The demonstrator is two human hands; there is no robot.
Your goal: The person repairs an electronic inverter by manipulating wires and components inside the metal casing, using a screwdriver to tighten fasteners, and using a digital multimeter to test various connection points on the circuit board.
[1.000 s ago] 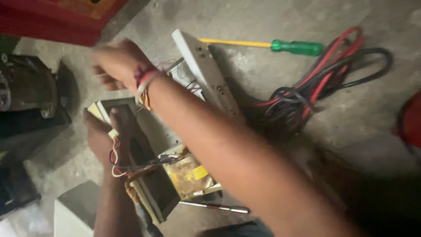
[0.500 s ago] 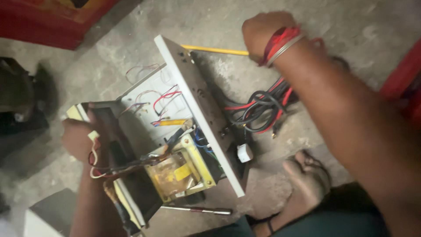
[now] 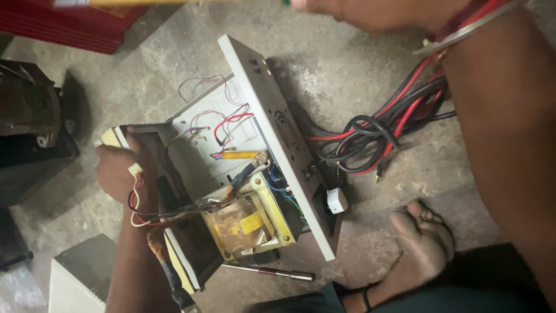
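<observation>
Gripping the open case [image 3: 255, 174] on the floor, the left hand [image 3: 119, 171] should steady it while the right hand [image 3: 370, 11], far, closed on a yellow screwdriver [image 3: 145, 3], lowers slowly.

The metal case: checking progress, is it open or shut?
Open: the metal case shows its transformer and wires.
</observation>
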